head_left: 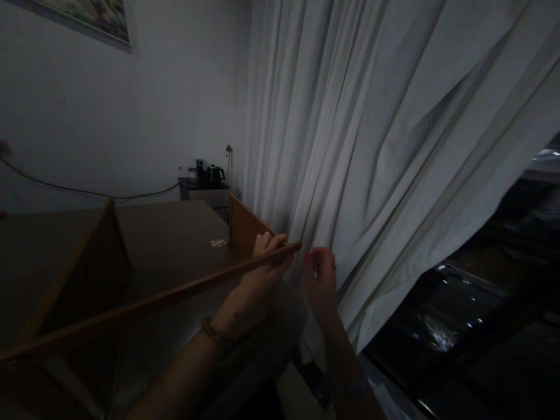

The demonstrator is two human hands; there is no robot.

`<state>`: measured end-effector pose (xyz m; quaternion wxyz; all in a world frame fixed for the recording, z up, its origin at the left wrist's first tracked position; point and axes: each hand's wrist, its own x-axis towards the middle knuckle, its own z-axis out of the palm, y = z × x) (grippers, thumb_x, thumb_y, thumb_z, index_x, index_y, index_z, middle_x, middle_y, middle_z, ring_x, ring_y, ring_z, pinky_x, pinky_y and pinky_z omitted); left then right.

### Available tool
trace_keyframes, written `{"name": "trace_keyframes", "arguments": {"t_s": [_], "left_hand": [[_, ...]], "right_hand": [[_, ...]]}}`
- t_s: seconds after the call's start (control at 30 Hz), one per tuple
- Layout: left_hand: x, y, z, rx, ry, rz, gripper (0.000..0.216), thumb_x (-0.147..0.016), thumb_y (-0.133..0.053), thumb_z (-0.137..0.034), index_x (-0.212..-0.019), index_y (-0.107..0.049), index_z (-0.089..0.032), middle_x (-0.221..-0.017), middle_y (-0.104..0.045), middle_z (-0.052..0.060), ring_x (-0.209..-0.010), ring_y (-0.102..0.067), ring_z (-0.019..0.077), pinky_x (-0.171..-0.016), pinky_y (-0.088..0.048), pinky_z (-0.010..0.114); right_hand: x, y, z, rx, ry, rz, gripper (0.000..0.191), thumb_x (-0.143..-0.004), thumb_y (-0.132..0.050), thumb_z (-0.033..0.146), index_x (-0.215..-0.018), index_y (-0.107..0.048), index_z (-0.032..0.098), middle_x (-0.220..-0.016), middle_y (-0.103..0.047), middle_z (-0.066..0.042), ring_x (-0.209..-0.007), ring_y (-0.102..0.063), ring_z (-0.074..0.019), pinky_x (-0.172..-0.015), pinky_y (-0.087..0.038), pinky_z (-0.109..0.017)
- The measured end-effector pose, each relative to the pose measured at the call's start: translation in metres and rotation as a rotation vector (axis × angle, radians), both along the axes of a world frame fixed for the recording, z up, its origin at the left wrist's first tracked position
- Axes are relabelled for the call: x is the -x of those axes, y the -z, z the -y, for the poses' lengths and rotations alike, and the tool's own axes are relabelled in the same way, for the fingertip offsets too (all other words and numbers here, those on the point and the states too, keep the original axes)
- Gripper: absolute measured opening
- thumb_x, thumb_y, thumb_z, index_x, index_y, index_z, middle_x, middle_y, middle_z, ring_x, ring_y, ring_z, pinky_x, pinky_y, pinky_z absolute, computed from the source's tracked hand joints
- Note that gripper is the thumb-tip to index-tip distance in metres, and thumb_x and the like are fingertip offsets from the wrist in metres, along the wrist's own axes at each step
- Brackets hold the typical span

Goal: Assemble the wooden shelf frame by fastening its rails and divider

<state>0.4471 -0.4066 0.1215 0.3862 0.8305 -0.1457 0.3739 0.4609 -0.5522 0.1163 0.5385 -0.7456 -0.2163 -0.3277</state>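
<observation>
A long narrow wooden board (pixel 188 289) runs from the lower left up to the middle of the view. My left hand (pixel 265 265), with a bracelet at the wrist, is wrapped round the board near its right end. Just right of that end, apart from it, my right hand (pixel 321 277) is closed with the fingertips pinched. Whatever it holds, if anything, is too small and dark to make out. Behind my left hand stands a short wooden panel (pixel 245 227). Another upright wooden panel (pixel 83 265) meets the board farther left.
Several small pale pieces (pixel 218 242) lie on a grey-brown surface (pixel 175 233) beyond the board. A coffee maker (pixel 200 171) and a black kettle (pixel 215 174) stand on a far cabinet (pixel 205 192). White curtains (pixel 332 128) hang close on the right, beside dark shiny wrapped things (pixel 455 303).
</observation>
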Motion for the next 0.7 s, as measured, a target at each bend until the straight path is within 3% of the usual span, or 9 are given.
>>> {"name": "trace_keyframes", "arguments": {"t_s": [0.1,0.23,0.37,0.43,0.6,0.7], "left_hand": [[-0.001,0.001,-0.001,-0.004,0.006,-0.005,0.024,-0.090,-0.055,-0.034,-0.110,-0.052,-0.021,-0.100,-0.046,0.004,-0.099,-0.043,0.0235,-0.089,-0.041,0.038],[-0.002,0.002,-0.002,-0.003,0.020,0.022,0.026,-0.090,-0.055,-0.034,-0.112,-0.051,-0.021,-0.101,-0.046,0.005,-0.099,-0.042,0.0234,-0.088,-0.041,0.038],[-0.002,0.003,-0.001,0.002,0.011,0.041,0.025,-0.090,-0.053,-0.036,-0.110,-0.051,-0.021,-0.100,-0.046,0.004,-0.099,-0.043,0.0238,-0.087,-0.041,0.038],[-0.003,0.003,-0.001,-0.003,0.002,0.041,0.024,-0.090,-0.053,-0.036,-0.109,-0.051,-0.021,-0.099,-0.046,0.004,-0.098,-0.043,0.0239,-0.087,-0.041,0.038],[-0.004,0.002,-0.002,-0.024,0.007,0.023,0.026,-0.089,-0.055,-0.036,-0.110,-0.050,-0.021,-0.101,-0.047,0.005,-0.099,-0.043,0.0242,-0.089,-0.040,0.039],[-0.003,0.000,-0.002,-0.023,-0.003,0.025,0.025,-0.089,-0.055,-0.037,-0.108,-0.052,-0.021,-0.101,-0.049,0.005,-0.099,-0.044,0.0241,-0.087,-0.041,0.038]], "right_hand": [[-0.018,0.003,-0.009,-0.088,0.020,0.005,0.038,-0.083,-0.060,0.056,-0.091,-0.044,0.023,-0.074,-0.045,0.005,-0.069,-0.047,-0.0132,-0.070,-0.039,-0.028],[-0.033,0.012,-0.019,-0.069,0.111,0.030,0.051,-0.077,-0.065,0.061,-0.101,-0.041,0.022,-0.072,-0.048,0.008,-0.068,-0.049,-0.0128,-0.083,-0.035,-0.033],[-0.041,0.016,-0.023,-0.040,-0.004,-0.082,0.054,-0.080,-0.055,0.068,-0.106,-0.043,0.022,-0.065,-0.050,0.009,-0.064,-0.052,-0.0140,-0.080,-0.034,-0.032],[-0.041,0.013,-0.021,0.002,-0.041,-0.097,0.052,-0.083,-0.051,0.068,-0.108,-0.047,0.022,-0.066,-0.051,0.008,-0.064,-0.054,-0.0145,-0.080,-0.033,-0.033],[-0.037,-0.001,-0.012,0.230,0.131,0.112,0.045,-0.087,-0.048,0.064,-0.101,-0.061,0.023,-0.073,-0.056,0.003,-0.077,-0.053,-0.0175,-0.087,-0.025,-0.038],[-0.040,-0.004,-0.008,0.276,0.088,0.111,0.043,-0.089,-0.044,0.062,-0.093,-0.062,0.023,-0.071,-0.056,0.003,-0.078,-0.052,-0.0173,-0.087,-0.024,-0.038]]}}
